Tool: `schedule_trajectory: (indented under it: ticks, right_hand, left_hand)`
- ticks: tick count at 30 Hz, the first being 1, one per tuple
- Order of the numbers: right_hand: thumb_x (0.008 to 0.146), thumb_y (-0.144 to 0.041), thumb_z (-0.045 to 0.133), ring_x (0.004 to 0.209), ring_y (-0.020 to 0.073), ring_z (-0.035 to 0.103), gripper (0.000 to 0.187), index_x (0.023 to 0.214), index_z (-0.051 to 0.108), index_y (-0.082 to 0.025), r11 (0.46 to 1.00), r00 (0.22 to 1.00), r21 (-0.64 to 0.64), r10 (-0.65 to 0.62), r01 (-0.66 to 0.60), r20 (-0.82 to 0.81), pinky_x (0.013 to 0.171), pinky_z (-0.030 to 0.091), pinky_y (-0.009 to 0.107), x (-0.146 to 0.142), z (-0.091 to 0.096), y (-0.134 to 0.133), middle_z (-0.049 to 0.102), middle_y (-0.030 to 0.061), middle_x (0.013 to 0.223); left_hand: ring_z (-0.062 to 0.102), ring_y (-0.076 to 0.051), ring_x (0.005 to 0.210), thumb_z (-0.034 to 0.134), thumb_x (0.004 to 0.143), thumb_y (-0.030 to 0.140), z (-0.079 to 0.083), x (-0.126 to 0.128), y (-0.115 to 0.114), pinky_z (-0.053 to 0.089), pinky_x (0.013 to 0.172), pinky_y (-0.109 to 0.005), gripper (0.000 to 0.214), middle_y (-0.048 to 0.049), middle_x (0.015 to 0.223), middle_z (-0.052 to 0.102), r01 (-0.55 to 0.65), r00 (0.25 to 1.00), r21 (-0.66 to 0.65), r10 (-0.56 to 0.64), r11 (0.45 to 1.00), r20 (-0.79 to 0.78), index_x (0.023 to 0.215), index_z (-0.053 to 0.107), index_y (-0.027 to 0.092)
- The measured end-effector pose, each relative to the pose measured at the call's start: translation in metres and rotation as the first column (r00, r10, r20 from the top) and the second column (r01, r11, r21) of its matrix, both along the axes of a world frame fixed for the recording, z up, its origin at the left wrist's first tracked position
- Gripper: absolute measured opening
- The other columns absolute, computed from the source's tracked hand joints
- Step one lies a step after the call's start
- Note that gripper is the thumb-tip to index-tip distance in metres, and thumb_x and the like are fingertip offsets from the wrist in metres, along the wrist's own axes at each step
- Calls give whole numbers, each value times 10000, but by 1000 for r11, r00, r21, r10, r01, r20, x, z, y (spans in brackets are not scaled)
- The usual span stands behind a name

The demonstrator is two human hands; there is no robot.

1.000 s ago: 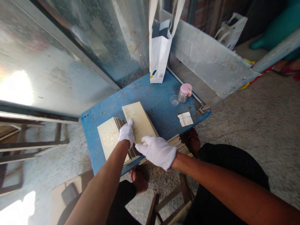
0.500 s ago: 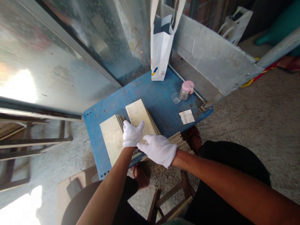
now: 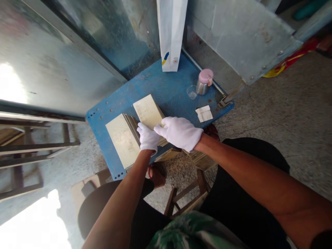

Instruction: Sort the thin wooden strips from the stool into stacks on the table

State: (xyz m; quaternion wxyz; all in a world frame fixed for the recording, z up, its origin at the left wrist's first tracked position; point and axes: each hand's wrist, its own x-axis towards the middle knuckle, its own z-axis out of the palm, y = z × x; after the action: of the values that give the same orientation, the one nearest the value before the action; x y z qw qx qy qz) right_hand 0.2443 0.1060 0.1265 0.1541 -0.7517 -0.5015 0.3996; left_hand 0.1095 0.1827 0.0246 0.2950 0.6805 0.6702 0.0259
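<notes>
Head view: gloved hands at a panel stack's near end

The narrower stack of thin cream panels (image 3: 147,109) lies on the blue table (image 3: 172,90), just beside a wider stack (image 3: 121,137). The left hand (image 3: 149,137), fingers slightly spread, and the right hand (image 3: 181,132), fingers part-curled, meet there; whether either grips a panel, I cannot tell. Good handling probably means low fingertips, even pressure along the edges and no sideways push.
</notes>
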Motion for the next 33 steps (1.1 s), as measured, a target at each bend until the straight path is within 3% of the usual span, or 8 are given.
schedule_trajectory:
  ticks: [2,6,10,13,17,22,29,33]
  right_hand:
    - [957,-538,484,953,247,692,446,1050,698,-159,1000,1000,19,2,-1,-6,744,465,316,1,-2,-2,739,144,1022]
    - [961,-535,483,928,245,691,454,1050,697,-145,997,1000,81,5,-5,0,746,468,324,3,-4,-4,735,148,999]
    - [965,-541,472,927,248,690,468,1071,696,-145,993,1000,119,7,-9,13,760,474,334,5,-4,-6,735,144,989]
    - [963,-545,474,948,254,686,485,1101,692,-134,993,1000,114,19,-19,5,783,478,346,6,-4,-8,729,160,1027]
    - [962,-549,476,934,257,688,480,1071,699,-138,993,1000,116,25,-25,-2,775,477,352,7,-3,-10,730,156,1007]
    - [963,-553,480,933,246,685,482,1072,694,-135,993,999,111,38,-38,-3,779,473,342,5,-4,-10,735,142,990]
    - [970,-529,480,933,248,678,458,1049,693,-131,995,999,87,52,-52,2,768,464,338,4,-2,-8,725,159,1015]
    - [974,-516,487,936,240,678,435,1049,687,-138,996,998,67,55,-55,7,762,458,326,3,-1,-7,726,149,1021]
  left_hand:
    - [276,-396,1478,660,848,427,3,-9,-17,301,1188,-491,952,-292,1609,198,-1,1000,93,2,996,-5,1561,165,37]
    - [297,-289,1486,577,908,396,-2,-43,-77,256,1222,-410,748,-227,1574,341,85,996,341,-91,936,1,1525,306,70]
    - [308,-369,1469,598,883,373,-22,-81,-143,332,1170,-486,743,-269,1569,310,261,948,178,-217,949,-235,1517,353,71]
    - [219,-432,1486,594,882,377,-35,-100,-168,268,1181,-545,768,-304,1577,259,391,859,26,-355,920,-369,1525,336,48]
    - [184,-461,1487,574,892,399,-43,-108,-167,234,1186,-551,794,-308,1597,216,416,792,-45,-387,908,-473,1550,291,56]
    - [193,-452,1488,570,888,377,-49,-108,-159,230,1181,-558,825,-310,1596,226,441,754,-115,-437,890,-491,1563,237,39]
    - [230,-478,1461,533,910,366,-60,-111,-164,261,1155,-558,787,-364,1559,209,454,769,-100,-446,885,-458,1539,243,-8]
    - [287,-442,1436,513,912,356,-59,-112,-161,299,1137,-536,739,-331,1539,255,459,785,-54,-433,887,-444,1520,281,6]
